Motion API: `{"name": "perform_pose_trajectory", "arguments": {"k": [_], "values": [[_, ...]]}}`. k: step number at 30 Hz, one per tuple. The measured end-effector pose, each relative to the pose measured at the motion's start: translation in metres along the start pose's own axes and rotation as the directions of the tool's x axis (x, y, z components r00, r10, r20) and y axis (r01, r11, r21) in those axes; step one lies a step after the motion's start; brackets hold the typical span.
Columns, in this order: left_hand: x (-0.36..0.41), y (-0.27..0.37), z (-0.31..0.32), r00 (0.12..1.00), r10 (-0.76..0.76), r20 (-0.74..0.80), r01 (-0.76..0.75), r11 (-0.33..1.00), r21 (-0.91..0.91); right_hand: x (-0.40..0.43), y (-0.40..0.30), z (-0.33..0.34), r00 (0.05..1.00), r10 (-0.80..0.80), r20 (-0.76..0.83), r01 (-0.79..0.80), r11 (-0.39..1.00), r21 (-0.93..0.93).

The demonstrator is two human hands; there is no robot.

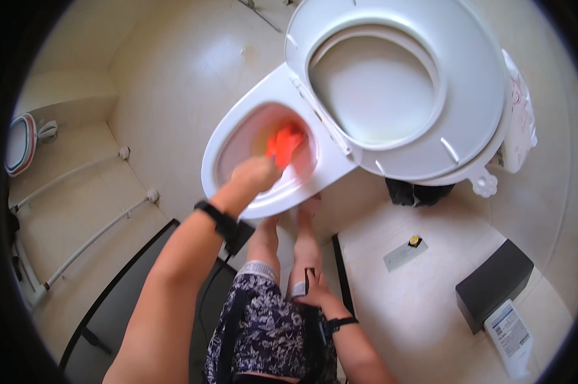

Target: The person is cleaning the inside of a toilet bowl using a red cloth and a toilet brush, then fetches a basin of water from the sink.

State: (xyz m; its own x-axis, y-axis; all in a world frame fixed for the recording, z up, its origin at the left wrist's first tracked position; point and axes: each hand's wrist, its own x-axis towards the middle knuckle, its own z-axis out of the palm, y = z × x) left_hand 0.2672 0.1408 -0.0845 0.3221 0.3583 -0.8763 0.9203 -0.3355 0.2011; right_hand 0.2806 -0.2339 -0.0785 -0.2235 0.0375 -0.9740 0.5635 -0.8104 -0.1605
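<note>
My left hand (256,174) is over the bowl of a white toilet (217,139), closed around the end of a red-orange item (287,144), blurred, possibly a cloth or a brush head. That item is inside the bowl, whose inner surface looks pinkish with a yellowish patch. The toilet's white seat (375,29) and lid (476,86) are raised. My right hand (316,289) rests on my thigh near the hem of the patterned shorts, its fingers apart, beside a narrow black piece (309,279). Black bands are on both wrists.
A black bin bag (419,193) is below the raised lid, and a patterned plastic pack (520,115) is behind it. On the right are a black box (495,283), a white bottle (509,338) and a floor drain (405,255). White wall rails (94,237) run along the left.
</note>
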Motion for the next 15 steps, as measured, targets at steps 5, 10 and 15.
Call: {"name": "perform_pose_trajectory", "arguments": {"k": [5,10,15], "values": [[0.0,-0.001,0.006,0.994,-0.113,-0.011,0.112,0.991,-0.069,0.012,0.001,-0.005,0.999,0.014,-0.039,-0.014,1.0,-0.002],[-0.025,-0.024,0.019,1.0,-0.005,-0.004,0.005,0.998,-0.065,-0.001,-0.002,0.014,0.998,0.058,0.015,-0.057,0.995,-0.082],[-0.003,-0.013,0.02,0.996,-0.079,-0.033,0.076,0.994,-0.084,-0.006,-0.01,0.001,0.994,0.096,0.044,-0.093,0.993,-0.069]]}}
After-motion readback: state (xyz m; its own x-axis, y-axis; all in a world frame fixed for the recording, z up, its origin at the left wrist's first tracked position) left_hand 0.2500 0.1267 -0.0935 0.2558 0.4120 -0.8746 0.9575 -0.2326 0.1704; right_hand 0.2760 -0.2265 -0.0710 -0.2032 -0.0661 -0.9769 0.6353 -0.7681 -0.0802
